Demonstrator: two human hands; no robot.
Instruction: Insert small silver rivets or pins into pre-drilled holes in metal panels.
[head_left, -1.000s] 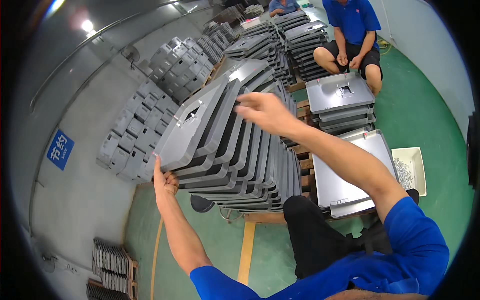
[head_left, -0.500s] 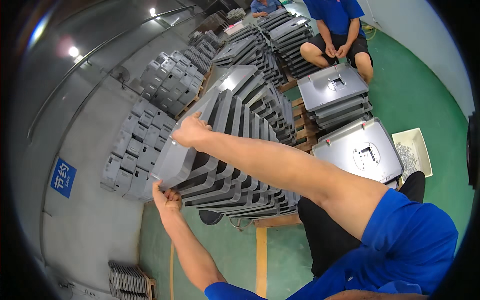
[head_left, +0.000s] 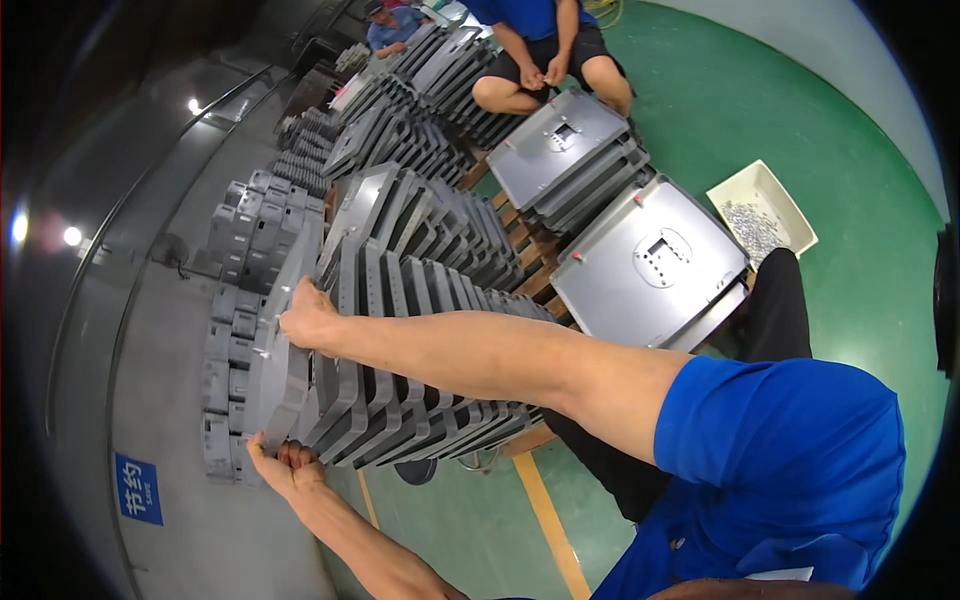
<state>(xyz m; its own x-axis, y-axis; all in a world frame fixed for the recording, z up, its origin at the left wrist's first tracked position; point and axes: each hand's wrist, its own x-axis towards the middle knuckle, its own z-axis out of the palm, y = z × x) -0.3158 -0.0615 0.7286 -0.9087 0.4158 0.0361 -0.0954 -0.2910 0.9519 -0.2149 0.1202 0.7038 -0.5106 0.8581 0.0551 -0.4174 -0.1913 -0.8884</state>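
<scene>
Green floor (head_left: 690,70), painted, with a yellow line (head_left: 550,520).
Concrete wall (head_left: 165,400), grey, at left.
Near stack (head_left: 400,390): nested grey sheet-metal panels, rims deep, corners rounded; it fills the middle of the view.
Stacked grey boxes (head_left: 217,440), beyond the near stack, by the wall.
Seated co-worker (head_left: 549,50): blue top, black shorts, hands together above the farther low pile (head_left: 560,140).
Nearer low pile (head_left: 610,280) of silver panels: top one lying face up, rectangular cutout, two red tabs.
Wooden pallet (head_left: 530,250), slats showing between stacks.
Outermost panel (head_left: 275,390): grey sheet metal, standing at the left end of the near stack, both hands on it.
Plastic bin (head_left: 795,230), off-white, on the floor right of the nearer low pile.
Wall sign (head_left: 139,490), blue.
Left hand (head_left: 290,468): grip clamped on the outermost panel's lower corner, fingers curled.
Right hand (head_left: 315,318): at that panel's upper rim; cannot tell whether its grip is closed.
Small metal parts (head_left: 750,228), loose, inside the bin.
</scene>
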